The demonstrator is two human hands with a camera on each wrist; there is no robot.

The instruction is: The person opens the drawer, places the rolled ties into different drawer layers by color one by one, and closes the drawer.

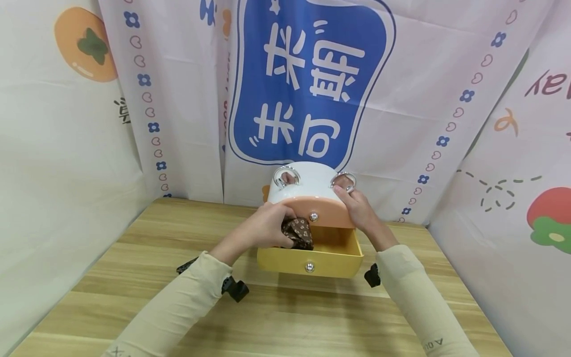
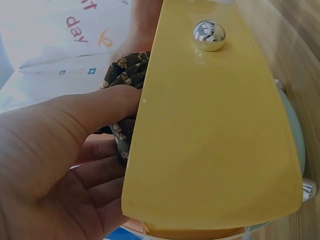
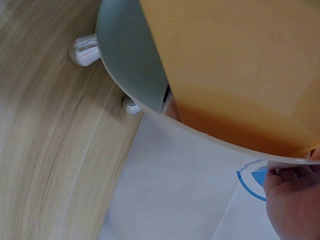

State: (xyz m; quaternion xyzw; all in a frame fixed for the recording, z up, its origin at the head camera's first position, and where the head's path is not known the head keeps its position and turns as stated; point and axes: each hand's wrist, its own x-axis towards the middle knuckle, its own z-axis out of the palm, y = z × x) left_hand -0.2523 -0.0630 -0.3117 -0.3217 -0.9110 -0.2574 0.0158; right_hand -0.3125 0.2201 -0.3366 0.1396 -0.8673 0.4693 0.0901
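A small rounded drawer box (image 1: 308,181) with a white top stands on the wooden table, its yellow drawer (image 1: 285,261) pulled out below a closed orange drawer (image 1: 292,206). My left hand (image 1: 267,225) reaches over the yellow drawer's left side. Between its thumb and fingers it pinches a bunched brown floral cloth (image 1: 300,232); the left wrist view shows this cloth (image 2: 131,67) partly behind the yellow front. My right hand (image 1: 360,210) grips the box's right side, thumb by a silver ring (image 1: 347,179). In the right wrist view, its curled fingers (image 3: 287,175) touch the box's edge.
Another silver ring (image 1: 285,177) sits on the box's top left. Silver feet (image 3: 85,50) hold the box off the table (image 1: 294,322). Printed cloth (image 1: 415,74) hangs behind and on both sides. Black straps with mounts (image 1: 235,289) are at the wrists.
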